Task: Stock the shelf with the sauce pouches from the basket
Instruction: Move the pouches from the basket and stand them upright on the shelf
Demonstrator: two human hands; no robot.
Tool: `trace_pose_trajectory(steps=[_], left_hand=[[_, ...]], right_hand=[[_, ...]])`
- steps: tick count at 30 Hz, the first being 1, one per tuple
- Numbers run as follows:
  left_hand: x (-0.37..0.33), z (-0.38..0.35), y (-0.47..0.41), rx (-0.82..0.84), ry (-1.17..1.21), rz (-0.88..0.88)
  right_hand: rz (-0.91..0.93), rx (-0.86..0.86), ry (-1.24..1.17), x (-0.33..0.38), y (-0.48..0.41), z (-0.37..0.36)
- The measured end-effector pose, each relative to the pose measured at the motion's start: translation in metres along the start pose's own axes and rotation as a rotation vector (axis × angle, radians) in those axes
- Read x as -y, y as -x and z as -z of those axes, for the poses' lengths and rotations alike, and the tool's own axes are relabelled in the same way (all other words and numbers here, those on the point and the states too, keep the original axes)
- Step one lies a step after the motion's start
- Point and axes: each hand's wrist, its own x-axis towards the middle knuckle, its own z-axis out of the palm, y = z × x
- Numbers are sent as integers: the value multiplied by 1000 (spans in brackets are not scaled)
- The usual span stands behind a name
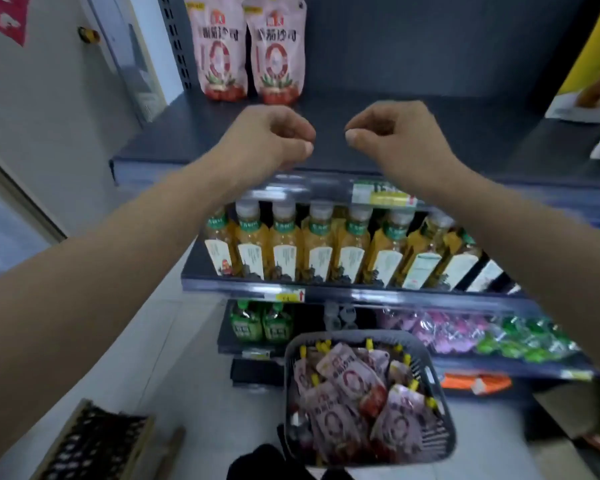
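Observation:
Two pink sauce pouches (220,46) (277,51) stand upright side by side at the back left of the dark upper shelf (413,133). On the floor below sits a grey basket (440,403) holding several more pink pouches (350,379) with yellow caps. My left hand (271,136) and my right hand (392,133) hover close together over the shelf's front part. The fingers of both are curled in and neither holds anything. Both hands are well in front of the standing pouches.
To the right of the two pouches the upper shelf is bare up to yellow packages (589,64) at the far right. Amber bottles (319,244) fill the shelf below, and green and purple packs (482,334) the lowest. A wooden crate (94,441) stands at the lower left.

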Motion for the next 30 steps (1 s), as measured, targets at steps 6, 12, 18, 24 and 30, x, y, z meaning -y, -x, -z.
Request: trace_pose_trajectory(steps=[6,12,18,24,30], left_hand=[[68,-99,71,389,-150,300],[159,-169,110,540,-171,618],[227,-226,121,555,-196,781],[280,-272,115,485,-171,964],[320,-304,112,346,-131,1034]], right_hand=[[-200,361,95,-74,118,-15],[-432,633,240,-161,194,-59],[-624,819,347,-228,233,-89],[-618,872,490,-285,258,-104],[-742,814,518,-333,275,-126]])
